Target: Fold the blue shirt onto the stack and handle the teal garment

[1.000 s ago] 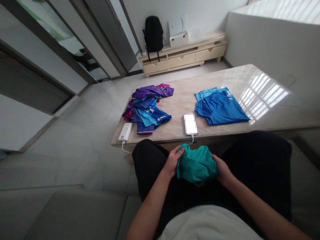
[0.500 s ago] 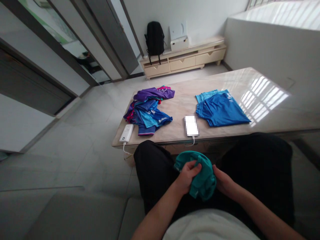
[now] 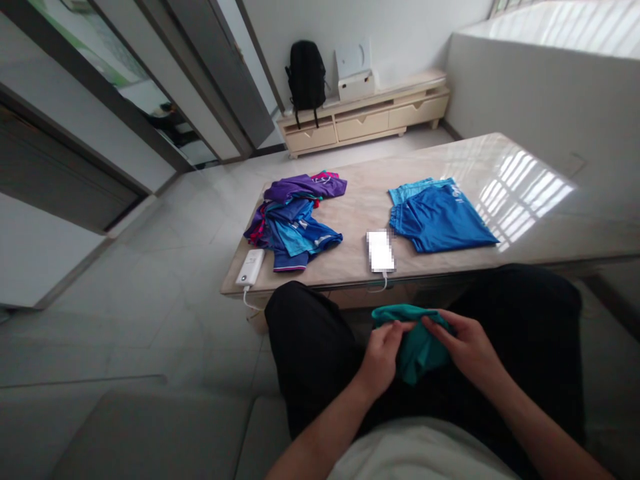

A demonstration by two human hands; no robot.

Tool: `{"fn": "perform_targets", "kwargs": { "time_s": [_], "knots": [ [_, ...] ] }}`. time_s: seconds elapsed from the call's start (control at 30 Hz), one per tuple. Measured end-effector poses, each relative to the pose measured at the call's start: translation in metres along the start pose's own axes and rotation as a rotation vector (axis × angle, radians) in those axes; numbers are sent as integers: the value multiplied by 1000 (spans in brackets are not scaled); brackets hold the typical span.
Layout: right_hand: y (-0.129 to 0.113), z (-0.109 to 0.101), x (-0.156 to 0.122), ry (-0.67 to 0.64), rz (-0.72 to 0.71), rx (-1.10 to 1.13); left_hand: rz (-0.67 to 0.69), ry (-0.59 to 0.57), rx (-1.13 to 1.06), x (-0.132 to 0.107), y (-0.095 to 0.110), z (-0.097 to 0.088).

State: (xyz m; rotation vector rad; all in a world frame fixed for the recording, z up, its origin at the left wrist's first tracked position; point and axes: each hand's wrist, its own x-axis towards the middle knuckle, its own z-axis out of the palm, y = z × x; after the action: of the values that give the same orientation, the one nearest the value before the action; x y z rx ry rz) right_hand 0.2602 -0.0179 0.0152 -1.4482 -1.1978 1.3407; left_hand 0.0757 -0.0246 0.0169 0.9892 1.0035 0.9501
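Note:
Above my lap, a bunched teal garment (image 3: pixel 417 353) is held between both hands; its exact kind does not show. My left hand (image 3: pixel 383 353) is closed on its left side, thumb and forefinger pointing inward. My right hand (image 3: pixel 465 343) grips the upper right part, with the thumb on top and fingers behind the cloth. On the table ahead lies a flat folded pair of blue shorts (image 3: pixel 445 220), with a light blue garment (image 3: pixel 413 190) partly under it. To the left sits a loose heap of purple and blue clothes (image 3: pixel 300 220).
A pale marble-look table (image 3: pixel 360 207) stands in front of my knees. On its near edge are a phone (image 3: pixel 381 252) with a cable and a white power bank (image 3: pixel 250 268). Against the far wall, a low cabinet (image 3: pixel 365 123) bears a black backpack (image 3: pixel 306 77) and a white box (image 3: pixel 356 85).
My right hand has moved up and left onto the top of the teal garment, closer to my left hand. The garment has shifted right and is bunched smaller.

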Motion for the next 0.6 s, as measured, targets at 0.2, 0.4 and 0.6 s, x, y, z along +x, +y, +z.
{"fn": "perform_targets", "kwargs": {
  "time_s": [0.2,0.4,0.6],
  "knots": [
    [-2,-52,12,212,-16,154,48,151,14,0,26,-38],
    [-4,-70,5,238,52,351,-41,6,34,-3,24,-55],
    [-5,-27,-6,115,37,277,32,-209,189,-3,15,-10]
  ]
}}
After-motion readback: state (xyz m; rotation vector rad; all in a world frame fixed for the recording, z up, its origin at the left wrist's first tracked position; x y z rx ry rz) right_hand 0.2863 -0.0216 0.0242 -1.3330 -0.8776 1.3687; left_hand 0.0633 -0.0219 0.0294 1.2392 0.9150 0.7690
